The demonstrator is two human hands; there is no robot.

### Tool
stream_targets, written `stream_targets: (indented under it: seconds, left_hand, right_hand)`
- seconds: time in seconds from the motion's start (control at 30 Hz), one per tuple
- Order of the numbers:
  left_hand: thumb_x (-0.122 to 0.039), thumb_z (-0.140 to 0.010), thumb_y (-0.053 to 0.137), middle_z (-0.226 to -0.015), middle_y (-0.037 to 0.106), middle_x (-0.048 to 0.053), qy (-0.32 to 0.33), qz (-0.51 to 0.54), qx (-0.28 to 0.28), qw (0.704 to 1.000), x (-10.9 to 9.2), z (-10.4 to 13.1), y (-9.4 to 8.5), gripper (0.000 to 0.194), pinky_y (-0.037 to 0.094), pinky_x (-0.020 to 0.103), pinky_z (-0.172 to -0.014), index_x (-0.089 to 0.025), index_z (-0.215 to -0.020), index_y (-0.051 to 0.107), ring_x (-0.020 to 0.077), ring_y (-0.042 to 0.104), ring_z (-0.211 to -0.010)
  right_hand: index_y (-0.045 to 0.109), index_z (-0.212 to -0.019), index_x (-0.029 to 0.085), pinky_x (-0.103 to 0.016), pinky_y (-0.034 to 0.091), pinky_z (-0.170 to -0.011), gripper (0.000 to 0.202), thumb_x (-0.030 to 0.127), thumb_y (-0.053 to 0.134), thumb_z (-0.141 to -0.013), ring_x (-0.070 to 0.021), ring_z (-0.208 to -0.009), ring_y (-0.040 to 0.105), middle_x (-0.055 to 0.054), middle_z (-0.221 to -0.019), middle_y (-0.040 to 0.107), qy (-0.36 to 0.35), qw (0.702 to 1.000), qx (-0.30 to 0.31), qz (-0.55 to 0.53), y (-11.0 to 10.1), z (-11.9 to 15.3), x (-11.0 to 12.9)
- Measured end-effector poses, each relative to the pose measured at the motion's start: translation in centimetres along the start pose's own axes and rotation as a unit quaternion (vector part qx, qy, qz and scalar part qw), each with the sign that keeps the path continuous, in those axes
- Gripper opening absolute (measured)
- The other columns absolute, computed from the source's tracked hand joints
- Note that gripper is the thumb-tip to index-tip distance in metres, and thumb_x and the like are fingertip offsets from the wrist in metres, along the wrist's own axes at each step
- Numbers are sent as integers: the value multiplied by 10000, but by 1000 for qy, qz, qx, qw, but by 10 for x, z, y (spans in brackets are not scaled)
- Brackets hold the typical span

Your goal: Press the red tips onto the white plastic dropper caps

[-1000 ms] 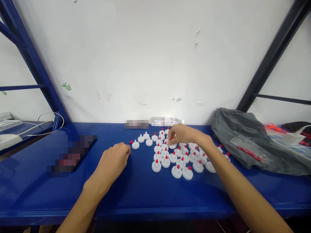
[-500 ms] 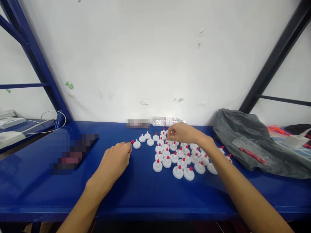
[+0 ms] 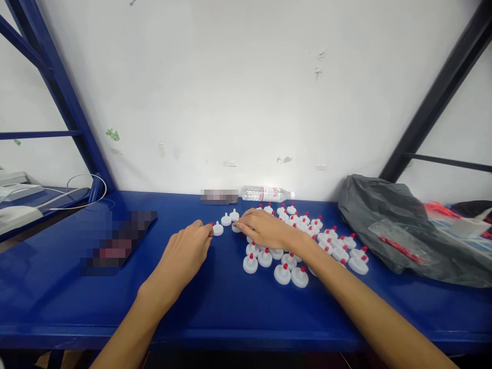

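My left hand (image 3: 192,243) is closed in a pinch on small red tips (image 3: 211,224), of which only a bit shows past the fingers. Just beyond it stands a white nozzle cap (image 3: 217,229) with a bare spout. Two more bare-spouted caps (image 3: 226,219) are a little farther back. My right hand (image 3: 261,225) reaches left across the group, its fingers closed at another white cap (image 3: 236,228), whose top they cover. Under and around my right forearm are several white caps with red tips (image 3: 283,274), standing spout up; some are hidden by the arm.
A clear plastic bottle (image 3: 267,193) lies along the wall beside a blurred item (image 3: 219,197). On the right, a dark grey plastic bag (image 3: 369,215) carries a clear pouch of red pieces (image 3: 402,248). A blurred dark packet (image 3: 123,243) lies left on the blue table (image 3: 215,307).
My right hand has moved left from the red-tipped caps to a bare-spouted cap. My left hand stays nearly in place, still pinching the red tips. The view has shifted slightly.
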State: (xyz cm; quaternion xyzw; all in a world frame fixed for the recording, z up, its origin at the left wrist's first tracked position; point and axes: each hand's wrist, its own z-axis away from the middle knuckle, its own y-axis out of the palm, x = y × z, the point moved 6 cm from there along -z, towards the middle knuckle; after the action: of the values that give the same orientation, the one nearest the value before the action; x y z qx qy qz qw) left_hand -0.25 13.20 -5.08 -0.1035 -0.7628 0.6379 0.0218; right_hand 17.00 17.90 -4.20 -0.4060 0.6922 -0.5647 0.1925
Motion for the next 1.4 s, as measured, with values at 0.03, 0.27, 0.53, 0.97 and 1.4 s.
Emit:
stream_targets:
  seconds: [0.03,0.27,0.53,0.97,1.4]
  left_hand:
    - [-211,-1035,463,-1038,734,108,-2,13,-10,1000,-1,0,-2,255,430,338,-691,-204,-1019,717,296,727,-924]
    - [-344,-1014,520,-963,828,34,-5,159,-95,983,-2,3,-22,237,538,310,-754,-245,-1019,735,235,779,-861]
    - [-443,-909,672,-927,815,37,-3,396,-140,907,1,7,-33,233,568,271,-612,-223,-935,743,219,783,-750]
    - [-462,-821,801,-714,799,29,-13,473,-133,871,0,9,-37,274,542,247,-569,-198,-893,807,206,750,-688]
    - [-444,-755,891,-986,851,78,-8,592,-117,798,6,9,-39,290,631,307,-770,-212,-927,860,254,771,-920]
  right_hand:
    - [762,-897,206,-374,499,-928,375,319,473,-1108,-250,-1025,708,-65,-892,781,-6,1000,-10,0,-1,0,0]
    - [732,-1153,214,-376,496,-950,171,306,683,-1018,-233,-1089,686,-70,-1155,768,-54,995,-80,0,-15,2,15]
    - [654,-1094,191,-330,479,-792,71,197,645,-1024,-203,-904,692,-66,-1040,748,-136,979,-110,101,-12,5,45]
    - [601,-939,204,-336,511,-850,134,191,558,-1066,-194,-922,714,-66,-991,773,-198,959,-196,60,-19,9,51]
    - [627,-947,197,-340,617,-889,170,200,524,-1082,-197,-1146,725,-146,-1276,749,-205,928,-307,52,-36,20,61]
